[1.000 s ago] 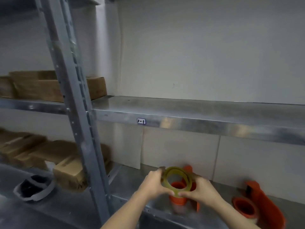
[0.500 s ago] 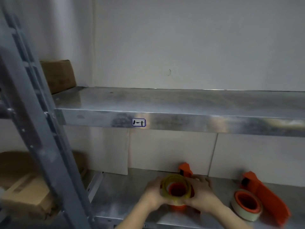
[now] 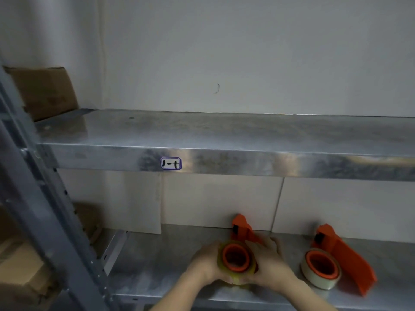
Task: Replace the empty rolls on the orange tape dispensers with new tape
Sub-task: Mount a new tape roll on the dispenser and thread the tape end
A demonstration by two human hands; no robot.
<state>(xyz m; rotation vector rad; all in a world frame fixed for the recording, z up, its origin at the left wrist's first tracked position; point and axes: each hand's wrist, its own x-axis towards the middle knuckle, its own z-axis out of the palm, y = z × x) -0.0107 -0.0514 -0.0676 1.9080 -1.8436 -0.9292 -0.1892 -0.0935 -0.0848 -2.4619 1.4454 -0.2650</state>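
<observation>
An orange tape dispenser [image 3: 242,230] lies on the lower metal shelf [image 3: 152,261]. A yellowish tape roll [image 3: 224,269] sits around its orange hub [image 3: 235,258]. My left hand [image 3: 205,262] grips the roll from the left and my right hand [image 3: 270,263] from the right, both pressed against it. To the right lies a second orange dispenser [image 3: 345,262] with a whitish tape roll [image 3: 320,274] on its hub, untouched.
A grey upright post [image 3: 45,216] of the rack stands at the left. The upper shelf [image 3: 224,140] carries a small label [image 3: 171,163] on its front edge. Cardboard boxes [image 3: 45,90] sit at the left, above and below.
The yellowish roll was held above the hub a second ago; it has come down around the orange hub. The view has shifted right and closer.
</observation>
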